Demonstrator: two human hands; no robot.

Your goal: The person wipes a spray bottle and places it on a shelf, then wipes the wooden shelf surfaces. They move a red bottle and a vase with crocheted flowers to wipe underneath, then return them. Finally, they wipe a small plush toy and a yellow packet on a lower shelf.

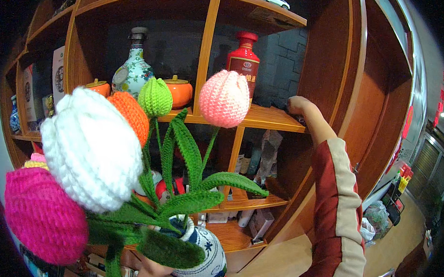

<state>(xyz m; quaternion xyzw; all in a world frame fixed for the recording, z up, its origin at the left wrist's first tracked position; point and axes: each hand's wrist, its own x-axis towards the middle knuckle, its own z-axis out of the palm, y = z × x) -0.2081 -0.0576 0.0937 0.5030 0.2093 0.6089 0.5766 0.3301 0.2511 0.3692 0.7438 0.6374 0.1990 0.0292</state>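
Note:
A vase (206,250) with a white and navy knitted-look pattern is in my left hand (155,267), partly covered by dark green leaves. Crocheted tulips rise from it: white (92,151), magenta (45,216), orange (131,114), lime green (155,97) and pink (224,99). My right hand (299,104) reaches out to the right end of a wooden shelf (269,116), beside small dark items. Its fingers are bent and turned away, so whether they grip anything is hidden. On that shelf stands a red bottle (244,63), partly behind the pink tulip.
Left of the upright divider (207,46) are a floral porcelain bottle (131,68) and orange lidded jars (179,92). A white toy car (271,0) sits on the shelf above. Boxes (261,223) and bottles fill lower shelves. Plastic bags (376,219) lie at the right.

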